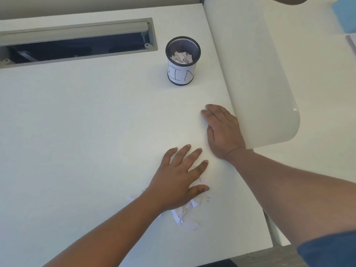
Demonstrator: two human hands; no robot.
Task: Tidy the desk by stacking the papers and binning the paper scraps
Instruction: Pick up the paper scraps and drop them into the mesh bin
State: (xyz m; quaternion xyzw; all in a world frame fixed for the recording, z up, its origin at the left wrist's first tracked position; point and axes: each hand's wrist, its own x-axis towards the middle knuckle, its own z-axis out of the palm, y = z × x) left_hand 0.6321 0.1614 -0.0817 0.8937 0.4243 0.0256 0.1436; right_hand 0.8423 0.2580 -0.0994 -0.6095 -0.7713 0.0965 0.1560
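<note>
Small torn paper scraps (183, 214) lie on the white desk (86, 132) near its front right. My left hand (181, 178) lies flat on top of them, fingers straight and spread. My right hand (223, 130) rests palm down on the desk near the right edge, fingers straight and together, holding nothing. A black mesh cup labelled BIN (182, 61) stands upright farther back, with several crumpled scraps inside it. A few scraps peek out beside and below my left wrist; others are hidden under the palm.
A grey cable tray opening (77, 41) runs along the back left of the desk. A white rounded divider panel (260, 74) stands along the desk's right edge. Something blue (344, 14) sits at the far top right on a neighbouring surface.
</note>
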